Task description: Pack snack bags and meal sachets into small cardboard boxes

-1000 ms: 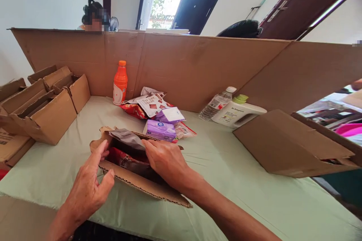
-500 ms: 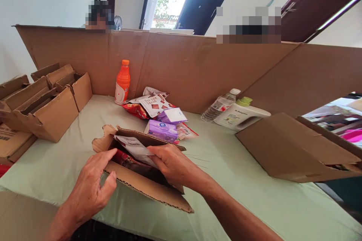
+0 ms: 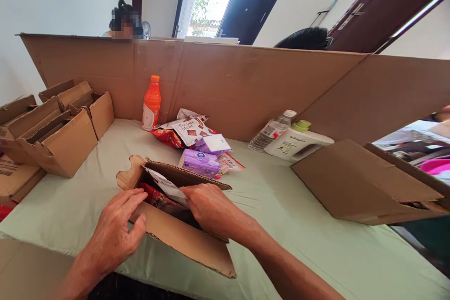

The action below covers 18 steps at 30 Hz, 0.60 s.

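A small open cardboard box (image 3: 186, 243) stands on the near part of the table, its near flap folded outward. My right hand (image 3: 214, 211) reaches into it, closed on a white packet (image 3: 165, 183) that tilts down into the opening. Under the packet, a red packet (image 3: 154, 197) shows inside the box; the rest of the contents is hidden. At the box's left end, my left hand (image 3: 114, 225) grips the near wall, fingers over the rim and thumb outside. Beyond the box lie two purple tissue packs (image 3: 199, 163) and a white Super Meal pouch (image 3: 191, 131).
An orange bottle (image 3: 151, 103) stands behind the pouches. At right, a clear bottle (image 3: 270, 131) leans by a white jug (image 3: 298, 143) and a larger carton (image 3: 351, 183). Several open boxes (image 3: 70, 140) sit left. A cardboard screen (image 3: 228, 84) borders the back; a person is beyond it.
My right hand has moved slightly lower into the box with the white packet. The box's near flap has tipped a little further down. My left hand stays at the rim.
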### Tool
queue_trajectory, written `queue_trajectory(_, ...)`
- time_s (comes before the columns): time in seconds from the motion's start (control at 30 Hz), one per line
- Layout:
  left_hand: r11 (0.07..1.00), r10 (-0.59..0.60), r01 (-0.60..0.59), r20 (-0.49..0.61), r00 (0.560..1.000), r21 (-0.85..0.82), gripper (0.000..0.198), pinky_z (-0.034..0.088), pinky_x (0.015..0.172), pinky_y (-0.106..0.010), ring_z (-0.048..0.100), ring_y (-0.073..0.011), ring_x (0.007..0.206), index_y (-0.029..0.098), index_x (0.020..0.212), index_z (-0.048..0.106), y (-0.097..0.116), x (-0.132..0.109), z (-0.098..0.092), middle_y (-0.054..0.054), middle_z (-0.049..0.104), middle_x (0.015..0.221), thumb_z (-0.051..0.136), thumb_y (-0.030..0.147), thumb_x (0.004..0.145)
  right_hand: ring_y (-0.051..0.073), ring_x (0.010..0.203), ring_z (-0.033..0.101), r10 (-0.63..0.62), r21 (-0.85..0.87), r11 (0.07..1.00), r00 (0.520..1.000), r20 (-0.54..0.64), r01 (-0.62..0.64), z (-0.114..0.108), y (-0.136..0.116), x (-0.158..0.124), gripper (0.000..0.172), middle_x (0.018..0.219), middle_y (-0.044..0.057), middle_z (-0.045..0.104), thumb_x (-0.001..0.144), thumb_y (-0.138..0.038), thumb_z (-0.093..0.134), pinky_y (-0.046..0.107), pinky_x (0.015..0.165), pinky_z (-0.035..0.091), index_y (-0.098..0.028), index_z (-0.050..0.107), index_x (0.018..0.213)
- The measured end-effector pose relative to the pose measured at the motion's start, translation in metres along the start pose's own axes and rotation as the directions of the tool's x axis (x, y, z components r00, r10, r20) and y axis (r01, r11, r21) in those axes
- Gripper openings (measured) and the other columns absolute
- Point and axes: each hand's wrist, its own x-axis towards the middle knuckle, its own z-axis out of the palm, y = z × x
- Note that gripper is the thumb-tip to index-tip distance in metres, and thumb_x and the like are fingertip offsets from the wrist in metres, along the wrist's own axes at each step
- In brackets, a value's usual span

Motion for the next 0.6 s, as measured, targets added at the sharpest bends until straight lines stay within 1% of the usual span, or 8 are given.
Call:
queue_trajectory(0.1, 1.000, 0.001, -0.001, -0.044, 0.999, -0.006, 0.037, 0.061, 0.096, -0.041, 0.071, -0.0258, 0.112, 0.015, 0.119, 0.070, 0.000, 0.000, 0.001, -0.014, 0.074, 0.121, 0.048, 0.022, 0.091, 0.023, 0.083, 0.074, -0.008, -0.011, 1.000, 1.000, 0.020, 0.008, -0.001, 0.003, 0.000, 0.031, 0.090, 0.011, 0.080, 0.085, -0.002, 0.049, 0.030, 0.059, 0.033, -0.016, 0.075, 0.096)
queue_trajectory(0.2, 1.000, -0.006, 0.005, -0.048, 0.999, -0.029, 0.035, 0.061, 0.095, -0.040, 0.072, -0.0249, 0.110, 0.018, 0.119, 0.070, 0.000, -0.001, 0.001, -0.012, 0.075, 0.120, 0.050, 0.021, 0.090, 0.023, 0.077, 0.074, -0.011, -0.033, 0.999, 1.000, -0.027, 0.010, -0.007, 0.005, -0.007, 0.031, 0.086, 0.010, 0.080, 0.089, -0.004, 0.047, 0.030, 0.056, 0.030, -0.017, 0.075, 0.097)
queue_trajectory(0.3, 1.000, -0.004, 0.003, -0.054, 0.999, -0.031, 0.034, 0.061, 0.094, -0.041, 0.071, -0.0259, 0.110, 0.018, 0.118, 0.070, 0.000, 0.000, 0.003, -0.013, 0.074, 0.121, 0.050, 0.021, 0.091, 0.023, 0.078, 0.075, -0.026, -0.076, 0.997, 0.998, -0.057, 0.021, -0.014, 0.005, -0.011, 0.033, 0.087, 0.010, 0.080, 0.092, -0.006, 0.045, 0.030, 0.055, 0.030, -0.018, 0.075, 0.097)
queue_trajectory(0.37, 1.000, 0.002, -0.003, -0.072, 0.997, -0.017, 0.034, 0.062, 0.093, -0.043, 0.072, -0.0268, 0.110, 0.016, 0.117, 0.071, 0.000, 0.002, 0.005, -0.014, 0.074, 0.120, 0.049, 0.022, 0.092, 0.025, 0.080, 0.075, -0.039, -0.118, 0.992, 0.999, -0.036, 0.035, -0.014, 0.004, -0.007, 0.033, 0.088, 0.011, 0.080, 0.091, -0.006, 0.046, 0.030, 0.055, 0.032, -0.017, 0.076, 0.097)
queue_trajectory(0.47, 1.000, 0.018, -0.018, -0.083, 0.996, 0.000, 0.033, 0.062, 0.092, -0.044, 0.072, -0.0271, 0.109, 0.014, 0.116, 0.071, 0.000, 0.004, 0.006, -0.015, 0.075, 0.118, 0.048, 0.022, 0.093, 0.029, 0.084, 0.076, -0.069, -0.162, 0.984, 0.998, 0.004, 0.069, -0.008, 0.002, 0.007, 0.032, 0.091, 0.015, 0.080, 0.088, -0.006, 0.049, 0.030, 0.058, 0.039, -0.015, 0.078, 0.098)
queue_trajectory(0.6, 1.000, 0.018, -0.018, -0.063, 0.998, -0.005, 0.033, 0.062, 0.093, -0.041, 0.072, -0.0257, 0.108, 0.018, 0.117, 0.071, 0.000, 0.003, 0.004, -0.012, 0.075, 0.118, 0.051, 0.020, 0.091, 0.031, 0.090, 0.076, -0.093, -0.173, 0.979, 0.993, 0.077, 0.105, 0.004, 0.003, 0.024, 0.031, 0.095, 0.019, 0.079, 0.088, -0.006, 0.052, 0.032, 0.067, 0.047, -0.012, 0.080, 0.098)
